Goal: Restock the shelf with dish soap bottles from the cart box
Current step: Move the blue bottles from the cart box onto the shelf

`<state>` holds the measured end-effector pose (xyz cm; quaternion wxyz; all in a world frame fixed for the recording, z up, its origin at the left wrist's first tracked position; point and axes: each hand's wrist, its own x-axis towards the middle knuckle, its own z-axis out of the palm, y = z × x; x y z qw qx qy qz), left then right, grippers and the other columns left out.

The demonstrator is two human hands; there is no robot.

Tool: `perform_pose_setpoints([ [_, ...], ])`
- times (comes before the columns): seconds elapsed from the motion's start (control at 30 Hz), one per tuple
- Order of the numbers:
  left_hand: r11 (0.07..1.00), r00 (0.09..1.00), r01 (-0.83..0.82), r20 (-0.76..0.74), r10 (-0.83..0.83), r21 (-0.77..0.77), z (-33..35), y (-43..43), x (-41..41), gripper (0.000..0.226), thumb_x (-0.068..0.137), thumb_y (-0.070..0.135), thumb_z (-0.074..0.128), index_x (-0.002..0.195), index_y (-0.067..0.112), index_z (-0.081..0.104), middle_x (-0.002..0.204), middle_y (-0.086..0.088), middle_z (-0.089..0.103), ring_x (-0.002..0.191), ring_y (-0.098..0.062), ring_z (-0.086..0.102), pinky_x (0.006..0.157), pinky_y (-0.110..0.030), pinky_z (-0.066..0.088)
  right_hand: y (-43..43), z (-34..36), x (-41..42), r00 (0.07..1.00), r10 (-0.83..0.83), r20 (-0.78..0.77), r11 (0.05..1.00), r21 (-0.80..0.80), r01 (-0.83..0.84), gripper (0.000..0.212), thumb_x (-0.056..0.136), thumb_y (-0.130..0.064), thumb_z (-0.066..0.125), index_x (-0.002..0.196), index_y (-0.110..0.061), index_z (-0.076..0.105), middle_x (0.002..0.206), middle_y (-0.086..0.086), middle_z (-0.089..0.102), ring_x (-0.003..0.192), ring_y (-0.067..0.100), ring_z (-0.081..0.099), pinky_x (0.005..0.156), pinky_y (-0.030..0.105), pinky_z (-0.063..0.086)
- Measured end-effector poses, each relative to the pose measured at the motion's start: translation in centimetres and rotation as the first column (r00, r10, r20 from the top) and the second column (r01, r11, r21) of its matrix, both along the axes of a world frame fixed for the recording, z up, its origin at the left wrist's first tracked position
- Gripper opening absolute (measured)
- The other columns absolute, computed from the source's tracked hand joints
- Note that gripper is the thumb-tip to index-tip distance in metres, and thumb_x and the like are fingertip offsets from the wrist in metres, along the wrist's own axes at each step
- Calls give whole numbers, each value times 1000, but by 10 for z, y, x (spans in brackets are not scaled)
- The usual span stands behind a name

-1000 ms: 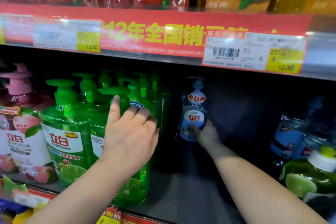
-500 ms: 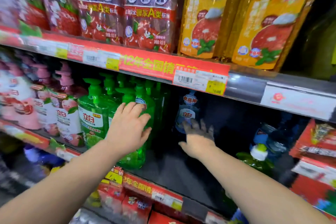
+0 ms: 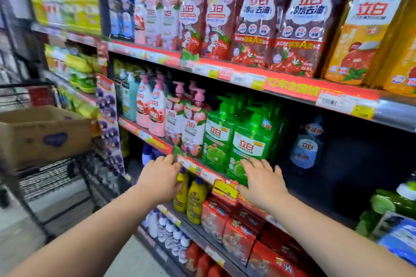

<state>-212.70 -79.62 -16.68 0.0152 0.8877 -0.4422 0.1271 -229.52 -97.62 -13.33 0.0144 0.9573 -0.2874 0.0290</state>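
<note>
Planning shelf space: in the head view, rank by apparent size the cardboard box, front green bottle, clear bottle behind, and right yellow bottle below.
1. cardboard box
2. front green bottle
3. clear bottle; it stands farther back, so its real size against the others is unsure
4. right yellow bottle

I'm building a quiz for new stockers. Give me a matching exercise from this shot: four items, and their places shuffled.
1. green pump bottles
2. clear blue-label bottle
3. cardboard box
4. yellow bottles

A. on the cart
B. one level lower, beside red boxes
C. alone in a dark gap
D. directly right of the pink pump bottles

Pairs: 1-D, 2-C, 3-A, 4-B
</note>
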Motion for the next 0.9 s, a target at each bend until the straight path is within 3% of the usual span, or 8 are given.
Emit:
perform_pose_setpoints([
  [0.37,946,945,-319,-66,322,53,-12,301,74,44,85,48,46,118,18,51,122,-6,50,115,-28,50,92,-38,45,260,-22,156,939,343,3,937,70,-343,69,88,-47,49,147,-26,21,153,-1,25,144,28,19,113,55,18],
  [0.9,772,755,-632,-172,633,70,-34,489,167,47,87,47,48,124,19,46,127,-5,49,120,-28,46,95,-38,40,442,-43,354,767,639,-59,769,81,-634,71,87,-50,51,147,-27,21,153,-1,28,142,27,23,113,52,23],
])
